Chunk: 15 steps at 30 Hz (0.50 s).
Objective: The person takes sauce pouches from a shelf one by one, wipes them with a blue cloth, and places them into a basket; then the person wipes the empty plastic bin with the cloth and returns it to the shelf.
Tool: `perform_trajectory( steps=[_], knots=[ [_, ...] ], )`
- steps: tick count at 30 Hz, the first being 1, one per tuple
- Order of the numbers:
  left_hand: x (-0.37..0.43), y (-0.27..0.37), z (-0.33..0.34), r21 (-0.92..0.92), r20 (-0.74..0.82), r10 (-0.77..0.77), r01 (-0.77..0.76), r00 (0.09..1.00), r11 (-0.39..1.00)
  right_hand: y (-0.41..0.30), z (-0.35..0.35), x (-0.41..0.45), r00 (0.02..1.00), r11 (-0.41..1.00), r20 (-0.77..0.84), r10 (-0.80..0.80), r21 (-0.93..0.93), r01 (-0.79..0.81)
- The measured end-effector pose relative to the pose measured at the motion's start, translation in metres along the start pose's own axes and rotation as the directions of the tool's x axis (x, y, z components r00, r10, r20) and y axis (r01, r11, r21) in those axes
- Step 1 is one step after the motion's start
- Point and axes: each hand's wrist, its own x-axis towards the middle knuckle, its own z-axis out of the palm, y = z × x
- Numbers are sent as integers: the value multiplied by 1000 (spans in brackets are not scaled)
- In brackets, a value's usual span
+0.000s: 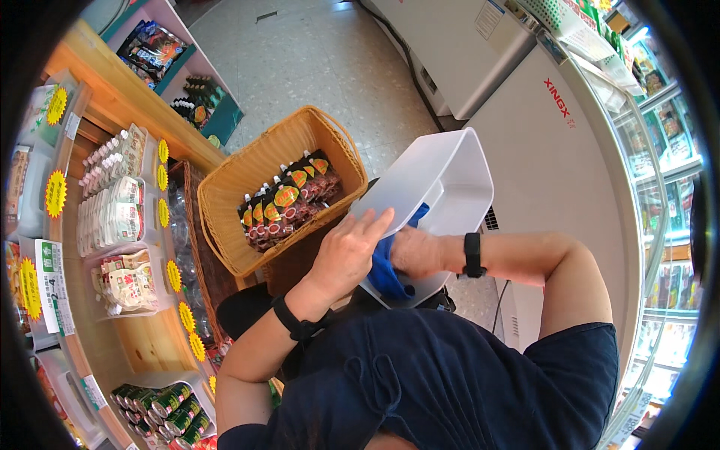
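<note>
A frosted white plastic bin is tipped on its side in front of me, with its open mouth facing right. My left hand steadies it, fingers laid along the near part of its wall and thumb hidden. Inside the bin, my right hand presses a blue cloth against the inner wall. Its fingertips are partly hidden behind the bin's edge. Just left of the bin sits a tan wicker basket holding several dark spouted pouches.
Wooden shelves on the left carry clear bins of white spouted pouches and green cans. A white chest freezer stands close on the right. A black cable runs along the tiled floor beside another white appliance.
</note>
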Motion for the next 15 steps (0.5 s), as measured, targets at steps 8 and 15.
perform_trajectory(
  steps=[8, 15],
  knots=[
    [3, 12, -6, 188, 68, 63, -75, 996, 979, 77, -30, -25, 868, 879, -153, 472, 12, -476],
    [10, 21, -2, 151, 85, 57, -70, 995, 986, 126, 79, -39, 811, 816, -97, 577, 114, -567]
  ],
)
